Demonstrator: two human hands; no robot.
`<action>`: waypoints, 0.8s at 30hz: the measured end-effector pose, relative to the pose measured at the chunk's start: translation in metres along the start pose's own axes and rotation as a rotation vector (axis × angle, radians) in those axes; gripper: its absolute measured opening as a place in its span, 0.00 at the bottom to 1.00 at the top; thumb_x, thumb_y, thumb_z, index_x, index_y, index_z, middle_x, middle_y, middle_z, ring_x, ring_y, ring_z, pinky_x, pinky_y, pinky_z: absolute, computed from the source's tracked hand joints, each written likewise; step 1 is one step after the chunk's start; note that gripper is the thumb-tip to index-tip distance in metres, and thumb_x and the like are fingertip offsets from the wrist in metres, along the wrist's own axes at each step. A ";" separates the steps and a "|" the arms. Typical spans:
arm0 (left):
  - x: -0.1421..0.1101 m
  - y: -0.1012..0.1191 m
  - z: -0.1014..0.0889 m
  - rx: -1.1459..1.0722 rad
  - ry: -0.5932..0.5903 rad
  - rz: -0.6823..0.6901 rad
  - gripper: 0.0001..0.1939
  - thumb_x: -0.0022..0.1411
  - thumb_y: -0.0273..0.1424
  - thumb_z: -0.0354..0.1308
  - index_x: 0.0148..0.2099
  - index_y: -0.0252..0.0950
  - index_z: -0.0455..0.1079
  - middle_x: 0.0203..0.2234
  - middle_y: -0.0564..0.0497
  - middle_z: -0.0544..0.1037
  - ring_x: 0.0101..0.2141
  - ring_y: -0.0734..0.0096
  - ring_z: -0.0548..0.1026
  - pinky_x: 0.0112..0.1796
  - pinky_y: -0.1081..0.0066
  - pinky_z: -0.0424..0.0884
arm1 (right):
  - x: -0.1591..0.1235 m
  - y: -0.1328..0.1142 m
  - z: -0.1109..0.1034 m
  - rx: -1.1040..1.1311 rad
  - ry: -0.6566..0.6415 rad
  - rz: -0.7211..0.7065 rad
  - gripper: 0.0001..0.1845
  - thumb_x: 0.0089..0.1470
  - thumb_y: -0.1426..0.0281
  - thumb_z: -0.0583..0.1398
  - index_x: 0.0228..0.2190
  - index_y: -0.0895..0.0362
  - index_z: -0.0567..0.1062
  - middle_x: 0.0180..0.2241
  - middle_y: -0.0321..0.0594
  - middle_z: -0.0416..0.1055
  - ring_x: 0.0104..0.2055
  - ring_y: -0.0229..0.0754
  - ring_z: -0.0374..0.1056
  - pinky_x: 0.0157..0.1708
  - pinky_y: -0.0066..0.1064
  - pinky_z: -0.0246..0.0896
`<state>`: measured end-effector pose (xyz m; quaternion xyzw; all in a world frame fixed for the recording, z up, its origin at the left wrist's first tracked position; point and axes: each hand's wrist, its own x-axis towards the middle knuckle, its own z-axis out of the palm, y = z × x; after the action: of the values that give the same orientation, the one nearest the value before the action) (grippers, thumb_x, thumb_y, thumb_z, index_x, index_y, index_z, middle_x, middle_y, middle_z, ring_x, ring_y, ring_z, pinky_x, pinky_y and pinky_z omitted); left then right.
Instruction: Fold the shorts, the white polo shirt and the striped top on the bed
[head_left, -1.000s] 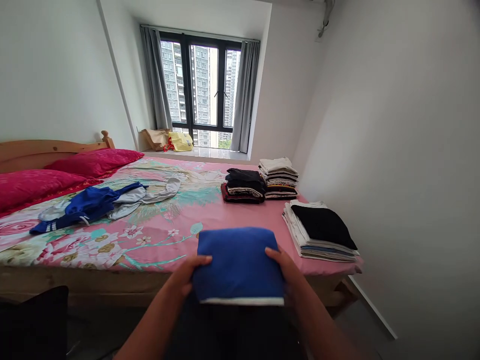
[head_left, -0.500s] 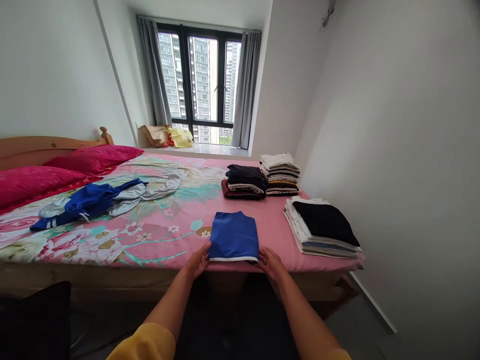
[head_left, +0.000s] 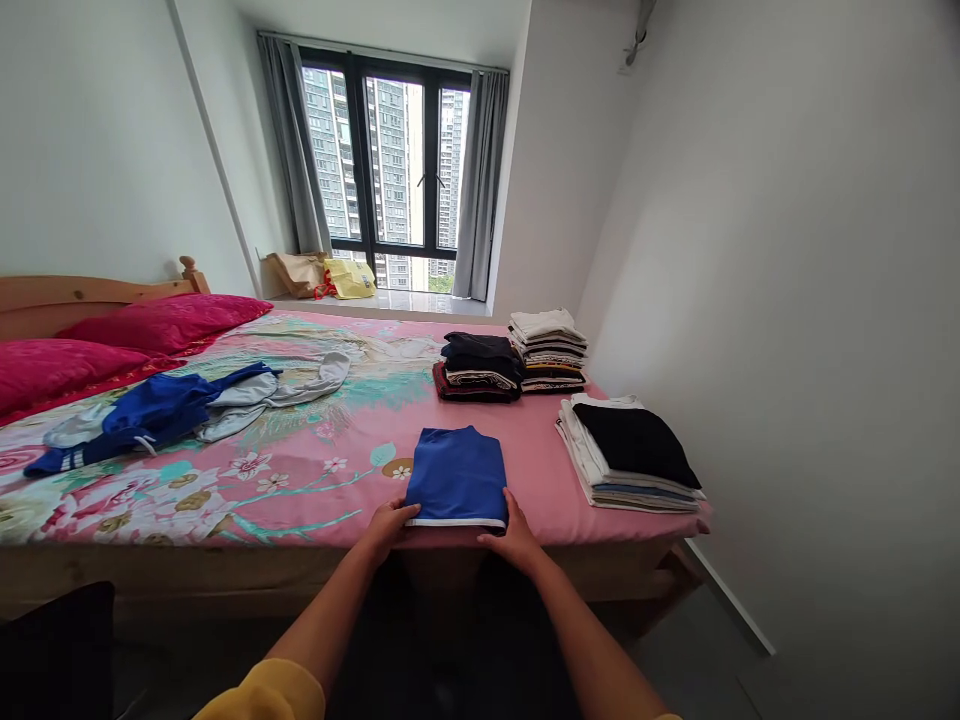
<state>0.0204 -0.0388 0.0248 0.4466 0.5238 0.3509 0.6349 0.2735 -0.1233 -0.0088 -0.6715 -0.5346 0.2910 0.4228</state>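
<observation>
A folded blue garment (head_left: 457, 475) with a white strip along its near edge lies flat by the front of the bed; its exact kind cannot be told. My left hand (head_left: 387, 526) grips its near left corner, thumb on top and the other fingers partly hidden. At the near right corner, my right hand (head_left: 517, 537) is closed around the edge, with its thumb toward the near side and its fingers along the right side.
Folded clothes stand in a stack topped with black (head_left: 637, 445) at right, a dark stack (head_left: 480, 365) and a tall stack (head_left: 549, 350) behind. Loose blue and grey clothes (head_left: 169, 405) lie left on the flowered bedsheet (head_left: 300, 500). Red pillows (head_left: 172, 322) are at the headboard.
Both hands have closed in on the garment's near corners, from resting beside them to gripping them. The whole view has shifted slightly, so things appear further left.
</observation>
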 end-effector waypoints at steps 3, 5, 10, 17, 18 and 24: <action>0.000 0.008 0.003 0.051 0.023 0.033 0.26 0.43 0.38 0.68 0.46 0.35 0.72 0.31 0.49 0.78 0.27 0.69 0.73 0.24 0.74 0.65 | -0.007 -0.005 0.008 -0.104 0.093 -0.070 0.40 0.49 0.71 0.57 0.62 0.59 0.51 0.56 0.51 0.59 0.59 0.47 0.55 0.58 0.38 0.49; 0.001 0.013 0.004 0.077 0.053 0.065 0.27 0.43 0.35 0.68 0.48 0.37 0.70 0.29 0.51 0.78 0.25 0.70 0.72 0.25 0.73 0.65 | -0.007 -0.011 0.010 -0.189 0.144 -0.107 0.34 0.51 0.77 0.51 0.60 0.57 0.56 0.51 0.49 0.64 0.54 0.45 0.60 0.56 0.36 0.53; -0.005 0.012 -0.003 0.115 0.160 0.134 0.20 0.44 0.31 0.67 0.42 0.34 0.71 0.28 0.48 0.78 0.28 0.64 0.75 0.29 0.70 0.68 | -0.022 -0.016 0.010 -0.430 0.151 -0.150 0.33 0.50 0.77 0.51 0.58 0.51 0.62 0.50 0.47 0.65 0.52 0.49 0.62 0.54 0.38 0.55; -0.063 -0.069 0.003 0.253 0.357 0.291 0.18 0.49 0.39 0.59 0.43 0.37 0.70 0.32 0.47 0.78 0.40 0.52 0.74 0.40 0.62 0.67 | -0.099 0.026 0.026 -0.462 0.039 0.006 0.33 0.47 0.66 0.58 0.57 0.57 0.64 0.62 0.51 0.52 0.64 0.59 0.47 0.58 0.52 0.46; -0.071 -0.082 0.006 0.381 0.259 0.317 0.14 0.50 0.38 0.58 0.40 0.39 0.71 0.31 0.48 0.78 0.39 0.53 0.75 0.40 0.63 0.67 | -0.106 0.029 0.027 -0.477 -0.005 0.023 0.30 0.46 0.66 0.58 0.53 0.55 0.69 0.60 0.50 0.56 0.63 0.60 0.48 0.58 0.53 0.44; -0.086 -0.111 0.018 0.896 -0.163 0.321 0.10 0.51 0.32 0.54 0.35 0.46 0.76 0.34 0.51 0.81 0.39 0.57 0.76 0.40 0.64 0.64 | -0.106 0.021 0.025 -0.533 -0.004 0.019 0.20 0.45 0.67 0.58 0.43 0.51 0.77 0.55 0.47 0.65 0.60 0.58 0.54 0.57 0.51 0.47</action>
<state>0.0176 -0.1601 -0.0482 0.7774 0.4965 0.1481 0.3566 0.2347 -0.2200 -0.0462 -0.7637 -0.5866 0.1452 0.2273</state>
